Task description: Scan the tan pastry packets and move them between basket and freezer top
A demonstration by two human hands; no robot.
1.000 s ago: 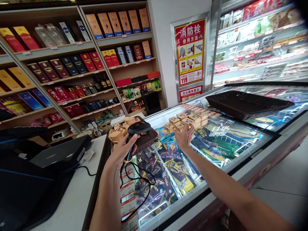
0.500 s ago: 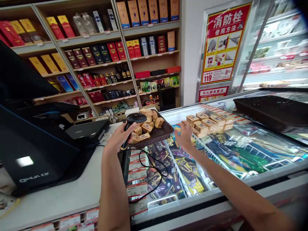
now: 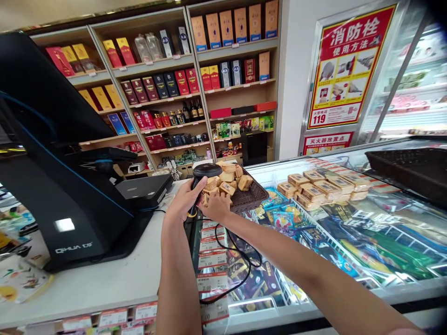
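My left hand (image 3: 184, 200) is wrapped round the handle of a black barcode scanner (image 3: 206, 170), whose head is over the left end of a brown woven basket (image 3: 253, 197). Small wrapped snacks (image 3: 245, 182) in tan packaging lie loosely in that basket. My right hand (image 3: 217, 207) reaches across to the basket's near left corner, close to my left hand. Its fingers are bent down round one of the snacks, their tips partly hidden. Rows of the same snacks (image 3: 328, 188) are stacked on the glass freezer top to the right.
A point-of-sale terminal (image 3: 87, 214) stands on the white counter (image 3: 115, 279) at left. The scanner's black cable (image 3: 249, 265) loops over the freezer glass (image 3: 300, 260). A dark tray (image 3: 412, 172) sits at far right. Shelves (image 3: 167, 100) of boxed goods line the back wall.
My right hand has moved left from beside the stacked snacks to the basket and closed on a snack there. My left hand keeps the scanner. The camera view has shifted left.
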